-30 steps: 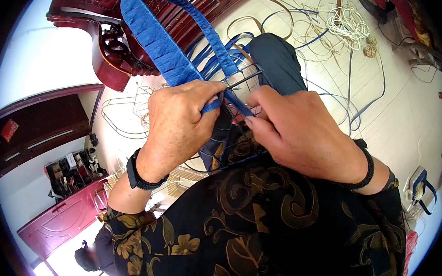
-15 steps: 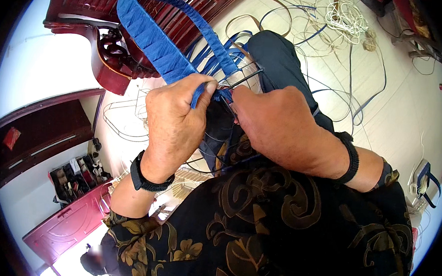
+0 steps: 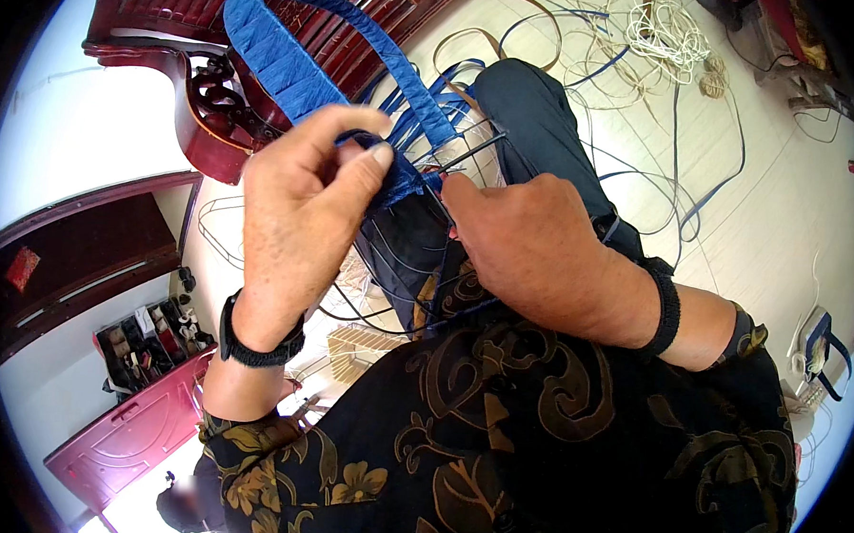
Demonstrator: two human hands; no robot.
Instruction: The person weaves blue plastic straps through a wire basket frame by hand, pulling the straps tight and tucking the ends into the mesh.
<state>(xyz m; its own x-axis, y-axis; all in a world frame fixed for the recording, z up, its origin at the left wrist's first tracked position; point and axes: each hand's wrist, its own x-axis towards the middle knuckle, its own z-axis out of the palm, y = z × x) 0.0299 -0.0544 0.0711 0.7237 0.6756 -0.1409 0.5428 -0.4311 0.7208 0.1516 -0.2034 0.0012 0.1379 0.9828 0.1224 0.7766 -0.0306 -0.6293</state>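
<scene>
A dark wire frame [image 3: 475,151] lies over my lap, with a wide band wrapped in blue fabric [image 3: 281,68] looping away from it. My left hand [image 3: 296,204] pinches a blue fabric strip [image 3: 399,185] between thumb and bent fingers, just left of the frame's corner. The strip runs from that hand to the frame, beside the fingertips of my right hand [image 3: 547,243]. Those right fingers are closed at the corner where strip and wire meet; their tips are mostly hidden, but they appear to grip the wire frame.
Beyond my knee [image 3: 529,109], loose blue and brown strips and a pale cord bundle [image 3: 668,39] spread over the tiled floor. A carved dark-red wooden bench [image 3: 205,114] stands at the upper left. Lower left are a shoe rack [image 3: 152,350] and another person [image 3: 188,504].
My left hand has moved left and turned, drawing the blue strip out from the frame, so more of it shows. My right hand has stayed nearly in place.
</scene>
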